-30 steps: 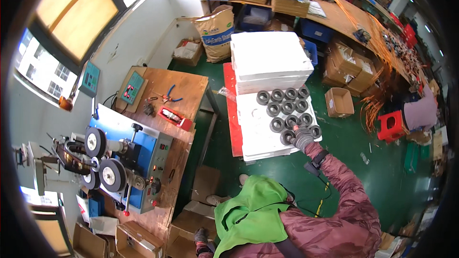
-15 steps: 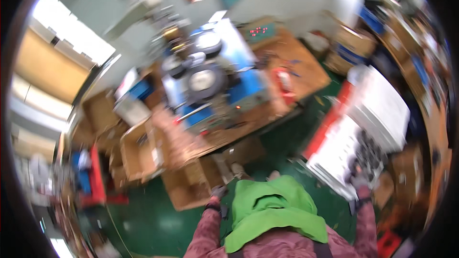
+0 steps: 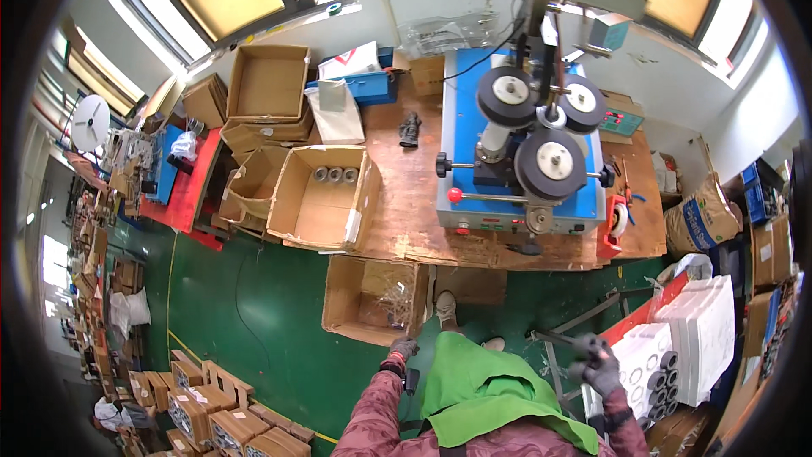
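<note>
My left hand (image 3: 404,349), in a grey glove, is at the near right edge of an open cardboard box (image 3: 348,292) on the floor. Its fingers are curled, and whatever they may hold is hidden. To the right, my gloved right hand (image 3: 600,368) is raised beside a white foam tray (image 3: 640,351). Its fingers look bent around something dark, too blurred to name. Several black rings (image 3: 657,381) sit on the tray's near part. Ahead on the wooden bench (image 3: 406,203) stands a blue machine (image 3: 463,131) with three black wheels (image 3: 550,163).
Another open carton (image 3: 296,224) on the bench's left holds three grey rings (image 3: 336,174). A small dark part (image 3: 409,129) lies between it and the machine. A red tape dispenser (image 3: 615,224) is at the bench's right. Stacked foam trays (image 3: 698,334) and a metal frame (image 3: 550,364) stand right.
The view has swung right, so the bench and machine now sit straighter ahead. My right hand has come away from the black rings, up and to the left. My left hand stays by the floor box.
</note>
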Demonstrator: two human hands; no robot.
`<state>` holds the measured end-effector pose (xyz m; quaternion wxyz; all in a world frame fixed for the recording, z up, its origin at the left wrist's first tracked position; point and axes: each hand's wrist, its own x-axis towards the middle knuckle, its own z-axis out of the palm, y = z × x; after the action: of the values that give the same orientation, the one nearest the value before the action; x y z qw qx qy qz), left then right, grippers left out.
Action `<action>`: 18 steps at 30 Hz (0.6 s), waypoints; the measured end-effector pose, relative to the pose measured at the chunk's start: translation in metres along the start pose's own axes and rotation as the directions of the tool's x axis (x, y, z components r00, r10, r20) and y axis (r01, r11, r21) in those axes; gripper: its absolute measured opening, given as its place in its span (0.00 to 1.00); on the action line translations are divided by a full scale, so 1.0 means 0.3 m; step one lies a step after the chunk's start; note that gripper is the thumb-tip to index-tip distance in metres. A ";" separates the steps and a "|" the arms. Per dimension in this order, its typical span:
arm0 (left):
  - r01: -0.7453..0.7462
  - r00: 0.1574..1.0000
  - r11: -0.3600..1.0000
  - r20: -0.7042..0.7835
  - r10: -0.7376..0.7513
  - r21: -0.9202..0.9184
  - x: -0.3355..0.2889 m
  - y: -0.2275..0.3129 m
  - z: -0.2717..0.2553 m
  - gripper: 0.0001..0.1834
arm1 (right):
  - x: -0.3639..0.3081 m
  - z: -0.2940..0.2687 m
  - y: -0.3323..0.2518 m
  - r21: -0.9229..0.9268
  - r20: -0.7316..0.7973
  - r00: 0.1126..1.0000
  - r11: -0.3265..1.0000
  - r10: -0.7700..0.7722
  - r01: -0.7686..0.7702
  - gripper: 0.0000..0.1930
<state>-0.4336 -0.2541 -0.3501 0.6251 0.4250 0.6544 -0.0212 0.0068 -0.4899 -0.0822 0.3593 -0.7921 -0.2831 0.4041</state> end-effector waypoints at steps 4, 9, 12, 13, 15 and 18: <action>0.061 0.997 0.957 -0.035 -0.073 -0.285 -0.006 0.007 -0.034 0.13 | 0.340 0.377 -0.347 -0.379 0.355 0.869 0.796 -0.345 0.471 0.25; 0.041 0.999 0.927 -0.009 -0.048 -0.373 -0.005 -0.049 -0.122 0.17 | 0.706 1.004 -0.576 -0.376 0.543 0.754 0.695 -0.371 0.613 0.20; 0.083 0.993 0.831 -0.021 -0.114 -0.551 0.016 -0.146 -0.191 0.18 | 0.938 1.321 -0.635 -0.486 0.571 0.741 0.583 -0.353 0.651 0.16; 0.121 0.987 0.789 -0.009 -0.158 -0.603 0.020 -0.155 -0.214 0.18 | 1.027 1.383 -0.639 -0.533 0.543 0.778 0.586 -0.317 0.611 0.15; 0.146 0.981 0.812 -0.024 -0.193 -0.565 0.019 -0.144 -0.246 0.18 | 1.249 1.491 -0.575 -0.619 0.395 0.896 0.662 -0.202 0.422 0.15; 0.199 0.951 0.780 -0.075 -0.300 -0.594 -0.018 -0.246 -0.319 0.18 | 1.384 1.586 -0.670 -0.664 0.203 0.979 0.737 0.017 0.125 0.21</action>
<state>-0.5541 -0.2506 -0.3619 0.6596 0.1242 0.7295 0.1313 -0.2133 0.0956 -0.3007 0.0306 -0.8160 -0.4669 0.3396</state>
